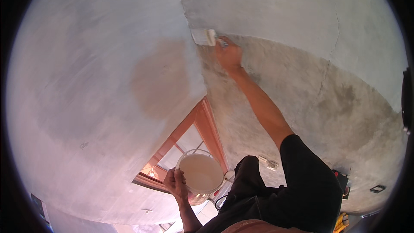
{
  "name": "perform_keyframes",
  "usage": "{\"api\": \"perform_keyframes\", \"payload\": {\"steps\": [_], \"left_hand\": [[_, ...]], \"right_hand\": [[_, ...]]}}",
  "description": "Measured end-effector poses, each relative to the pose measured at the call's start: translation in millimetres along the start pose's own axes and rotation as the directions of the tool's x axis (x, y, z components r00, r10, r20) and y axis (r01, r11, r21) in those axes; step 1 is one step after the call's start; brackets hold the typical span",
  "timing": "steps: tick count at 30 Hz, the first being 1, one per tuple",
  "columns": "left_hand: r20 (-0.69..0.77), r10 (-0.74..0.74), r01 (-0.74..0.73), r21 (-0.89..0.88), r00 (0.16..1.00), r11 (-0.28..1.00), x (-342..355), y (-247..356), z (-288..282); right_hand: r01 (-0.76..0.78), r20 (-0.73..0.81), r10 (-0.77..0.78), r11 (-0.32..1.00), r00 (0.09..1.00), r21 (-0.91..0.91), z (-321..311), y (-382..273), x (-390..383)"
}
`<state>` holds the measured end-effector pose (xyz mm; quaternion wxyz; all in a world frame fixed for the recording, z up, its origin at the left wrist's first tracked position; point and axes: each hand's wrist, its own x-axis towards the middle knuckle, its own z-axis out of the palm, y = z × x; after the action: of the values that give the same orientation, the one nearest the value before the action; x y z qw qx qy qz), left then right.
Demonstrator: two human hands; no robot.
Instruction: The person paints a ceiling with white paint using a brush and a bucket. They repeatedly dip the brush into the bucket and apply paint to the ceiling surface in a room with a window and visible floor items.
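My right hand (228,51) is closed round a paintbrush (211,37), raised to the wall beside the inside corner. The brush's pale bristles are at a whitish band where the light upper coat (284,4) borders bare, mottled grey-beige plaster (293,90). Lower down, my left hand (176,181) grips the rim of a white bucket (199,173) holding pale, creamy paint. The left-hand wall (77,82) is whitish, with a darker blotch near the corner.
A reddish-brown window frame (207,116) lies behind the bucket. A socket plate (268,163) and a small dark rectangular fitting (377,188) are on the plaster. A yellow object (341,221) shows at the lower right, and a dark object (405,99) at the right rim.
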<state>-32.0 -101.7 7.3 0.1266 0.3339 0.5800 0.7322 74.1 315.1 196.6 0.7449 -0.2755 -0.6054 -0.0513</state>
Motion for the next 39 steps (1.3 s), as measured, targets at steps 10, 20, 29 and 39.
{"api": "perform_keyframes", "payload": {"steps": [10, 20, 29, 39], "left_hand": [[0.111, -0.014, 0.017, -0.021, 0.994, 1.0, 12, -6, 16], [0.082, -0.069, 0.071, -0.021, 0.994, 0.997, -1, -3, 25], [0.051, -0.039, 0.04, -0.008, 0.998, 0.999, -5, 7, 19], [0.124, -0.014, 0.013, 0.008, 0.992, 1.0, 5, 3, 32]], "right_hand": [[-0.052, -0.14, 0.018, 0.968, 0.99, -0.247, -260, -9, -6], [-0.07, 0.06, 0.063, 0.99, 0.996, 0.121, -140, -42, -15], [-0.004, 0.116, -0.01, 0.993, 0.993, 0.121, 73, -17, -9], [0.054, -0.012, -0.056, 0.988, 0.998, -0.144, -155, 9, 2]]}}
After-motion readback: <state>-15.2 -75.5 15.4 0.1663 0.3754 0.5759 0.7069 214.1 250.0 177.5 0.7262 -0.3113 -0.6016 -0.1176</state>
